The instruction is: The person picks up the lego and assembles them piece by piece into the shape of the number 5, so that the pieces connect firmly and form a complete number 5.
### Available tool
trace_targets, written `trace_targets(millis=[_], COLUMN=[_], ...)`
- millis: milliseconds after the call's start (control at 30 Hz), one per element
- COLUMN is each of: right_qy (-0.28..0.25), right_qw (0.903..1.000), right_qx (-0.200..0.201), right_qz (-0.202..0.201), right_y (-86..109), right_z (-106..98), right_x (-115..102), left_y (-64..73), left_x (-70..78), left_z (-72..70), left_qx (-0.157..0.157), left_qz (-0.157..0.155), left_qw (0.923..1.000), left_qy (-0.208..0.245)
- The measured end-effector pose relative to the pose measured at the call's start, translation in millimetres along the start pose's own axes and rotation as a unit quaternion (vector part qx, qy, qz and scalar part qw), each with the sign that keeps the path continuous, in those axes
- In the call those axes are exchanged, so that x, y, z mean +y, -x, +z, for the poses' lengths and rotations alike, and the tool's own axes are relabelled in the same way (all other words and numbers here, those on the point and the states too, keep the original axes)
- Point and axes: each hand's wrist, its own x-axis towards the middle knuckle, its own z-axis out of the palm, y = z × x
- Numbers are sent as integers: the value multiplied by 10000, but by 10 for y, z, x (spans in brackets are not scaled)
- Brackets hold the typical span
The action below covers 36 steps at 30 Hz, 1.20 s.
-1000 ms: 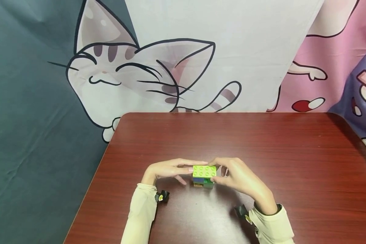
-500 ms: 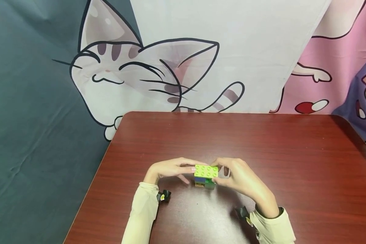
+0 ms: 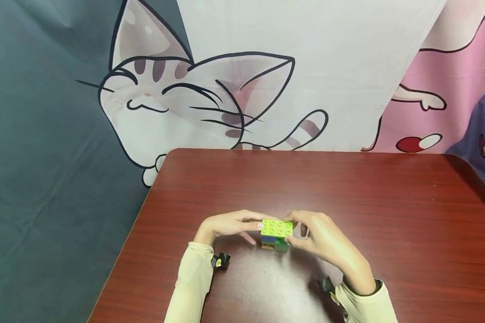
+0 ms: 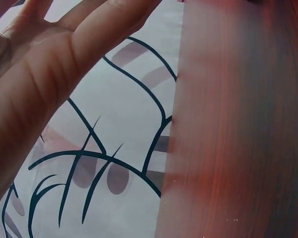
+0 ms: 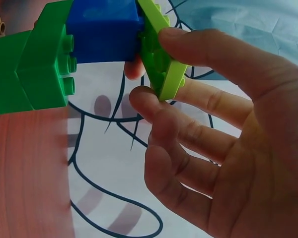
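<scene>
A lime green toy building brick (image 3: pixel 276 228) with studs tops a small stack on the table. Below it are a blue brick (image 5: pixel 105 30), green bricks (image 5: pixel 44 64) and a tan brick (image 3: pixel 267 246). In the right wrist view, the lime brick slants away from the blue one and part of its hollow underside shows. My right hand (image 3: pixel 317 229) pinches its right end between thumb and fingers. From the other side, my left hand (image 3: pixel 226 224) reaches over with straight fingers, one fingertip touching the lime brick's left end. The left wrist view shows part of that hand but no bricks.
The stack stands on a brown wood-grain table (image 3: pixel 339 188). Behind the table's far edge hangs a cloth backdrop (image 3: pixel 339 80) with a cartoon cat. Small black cameras sit at both wrists, near the cream sleeves (image 3: pixel 191 278).
The whole head view has shifted slightly, so table, hands and bricks appear a little further right. Both hands keep nearly the same pose at the stack.
</scene>
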Motion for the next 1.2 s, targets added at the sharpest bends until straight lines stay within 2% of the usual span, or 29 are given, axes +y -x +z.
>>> trace_targets(millis=[267, 600, 800, 1000, 1200], right_qy=[43, 147, 141, 58, -40], right_qw=[9999, 9997, 9997, 9995, 9992], right_qx=[-91, -78, -97, -195, -279], right_qz=[90, 153, 193, 250, 294], right_y=[11, 21, 20, 16, 23], right_z=[-7, -3, -5, -7, 5], right_x=[-37, -33, -9, 1, 3], left_y=[16, 3, -28, -28, -24], left_x=[5, 1, 2, 10, 27], left_z=[29, 41, 33, 22, 36], left_qx=[-21, -39, 30, -16, 72], left_qz=[19, -1, -15, -32, -44], left_qw=[9999, 10000, 10000, 9999, 9998], left_qy=[-170, 82, -14, 129, -159])
